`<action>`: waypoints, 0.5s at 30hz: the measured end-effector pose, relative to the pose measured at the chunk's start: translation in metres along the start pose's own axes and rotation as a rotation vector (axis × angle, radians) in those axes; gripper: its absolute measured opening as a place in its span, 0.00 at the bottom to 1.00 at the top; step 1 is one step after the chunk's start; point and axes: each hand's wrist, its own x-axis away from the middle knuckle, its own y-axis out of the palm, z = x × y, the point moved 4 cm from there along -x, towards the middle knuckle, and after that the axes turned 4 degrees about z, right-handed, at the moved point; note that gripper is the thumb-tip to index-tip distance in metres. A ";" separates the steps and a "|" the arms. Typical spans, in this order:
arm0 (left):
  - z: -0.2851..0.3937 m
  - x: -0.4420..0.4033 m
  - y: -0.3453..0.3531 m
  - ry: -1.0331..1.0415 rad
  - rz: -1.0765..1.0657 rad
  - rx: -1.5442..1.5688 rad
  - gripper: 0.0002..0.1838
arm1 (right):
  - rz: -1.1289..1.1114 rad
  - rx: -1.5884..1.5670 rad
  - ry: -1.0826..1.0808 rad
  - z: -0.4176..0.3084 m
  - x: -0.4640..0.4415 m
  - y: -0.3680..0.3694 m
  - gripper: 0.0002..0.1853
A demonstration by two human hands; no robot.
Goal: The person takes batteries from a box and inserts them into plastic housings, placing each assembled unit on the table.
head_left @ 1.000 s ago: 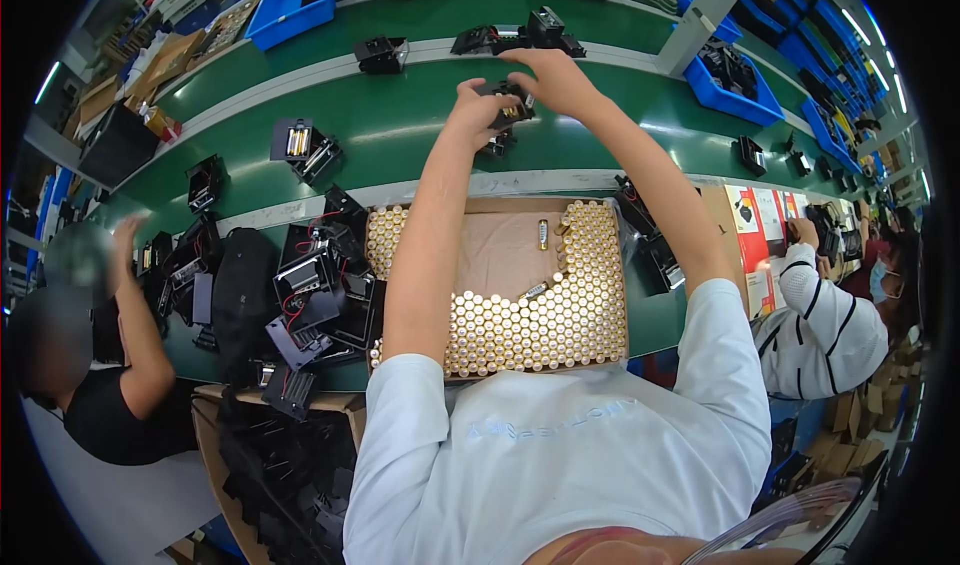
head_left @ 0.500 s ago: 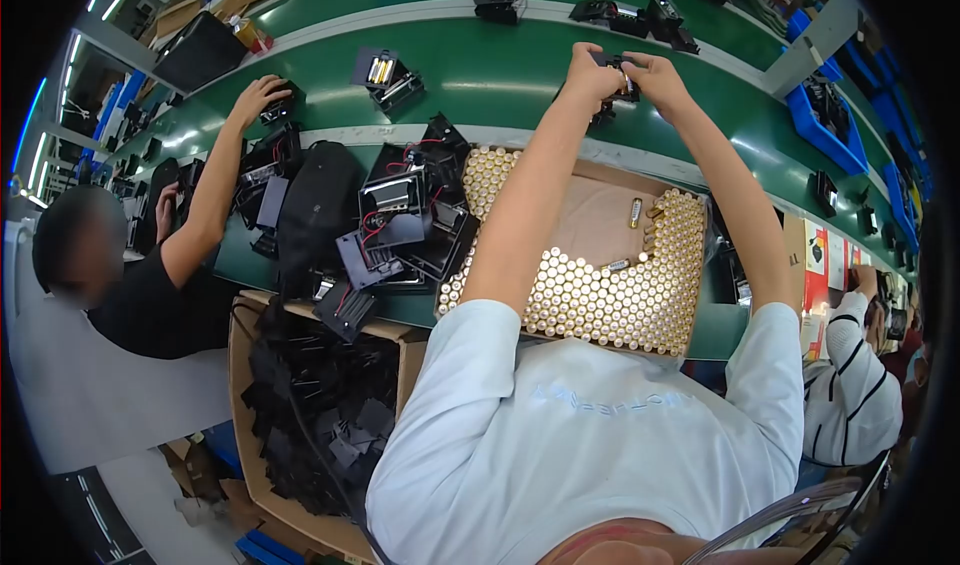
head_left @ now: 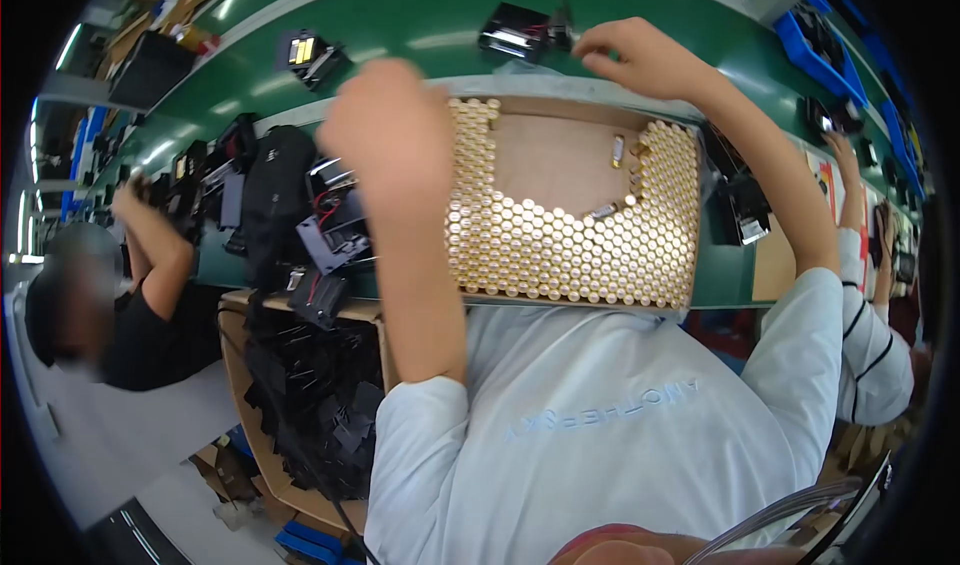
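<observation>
My left hand (head_left: 392, 135), smeared by motion, is over a pile of black battery boxes (head_left: 335, 230) with red wires and metal contacts. Its fingers are not clear, so I cannot tell what they hold. My right hand (head_left: 640, 60) hovers beyond the battery carton, its bent fingers apart and nothing visible in them. Just left of those fingertips, a black battery box (head_left: 515, 31) with an upright black flap lies on the green belt. Below both hands, a cardboard carton (head_left: 550, 155) holds many upright batteries (head_left: 570, 255); a few lie loose in its bare part.
A battery box with yellowish cells (head_left: 303, 53) sits farther left on the belt. Black parts fill a cardboard box (head_left: 232, 365) at lower left. More black boxes (head_left: 742, 200) stand right of the carton. People work at both sides; a blue bin (head_left: 825, 55) is at upper right.
My hands have parted from the black battery box, which now lies on the belt. The left hand has swung left and nearer to the pile. The view has shifted.
</observation>
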 end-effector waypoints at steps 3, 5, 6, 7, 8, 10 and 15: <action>-0.020 0.002 0.011 -0.092 -0.132 -0.138 0.20 | -0.176 -0.012 -0.172 -0.034 0.034 0.005 0.12; -0.031 0.010 0.024 -0.074 -0.065 -0.130 0.18 | -0.238 0.010 -0.214 -0.042 0.046 0.011 0.12; -0.031 0.012 0.024 -0.070 -0.039 -0.125 0.17 | -0.292 0.013 -0.178 -0.045 0.050 0.011 0.13; -0.032 0.015 0.024 -0.072 -0.019 -0.124 0.16 | -0.352 0.008 -0.146 -0.049 0.054 0.011 0.14; -0.034 0.018 0.025 -0.078 -0.001 -0.125 0.15 | -0.415 0.002 -0.117 -0.053 0.057 0.014 0.15; -0.038 0.022 0.021 -0.107 0.078 -0.094 0.13 | -0.477 -0.038 -0.102 -0.057 0.065 0.020 0.15; -0.051 0.032 0.015 -0.095 0.190 0.203 0.12 | -0.607 -0.101 -0.117 -0.066 0.080 0.049 0.17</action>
